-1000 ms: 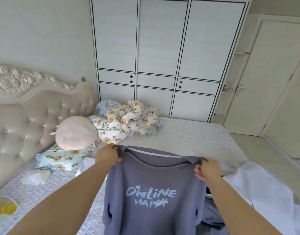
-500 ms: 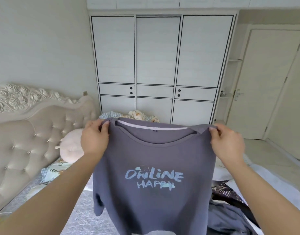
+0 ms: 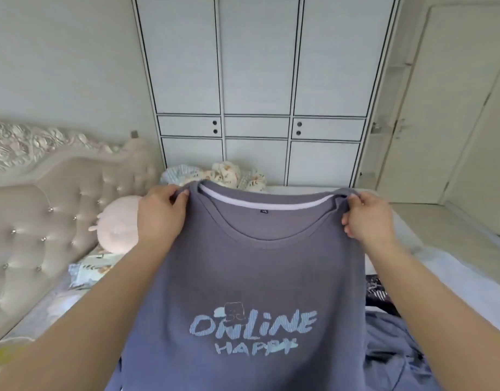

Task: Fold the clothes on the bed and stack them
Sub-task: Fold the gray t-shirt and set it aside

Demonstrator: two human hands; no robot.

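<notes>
The left hand (image 3: 161, 215) and right hand (image 3: 368, 218) each pinch one shoulder of the grey sweatshirt (image 3: 251, 292), print side near (fabric hangs flat for folding).

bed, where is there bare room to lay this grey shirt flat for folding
The grey ONLINE HAPPY sweatshirt, held at its shoulders by the left hand and right hand, hides most of the bed. Bare white mattress shows beyond the right hand, towards the wardrobe. Crowded: round pink plush and floral bedding left, dark clothes lower right.
</notes>
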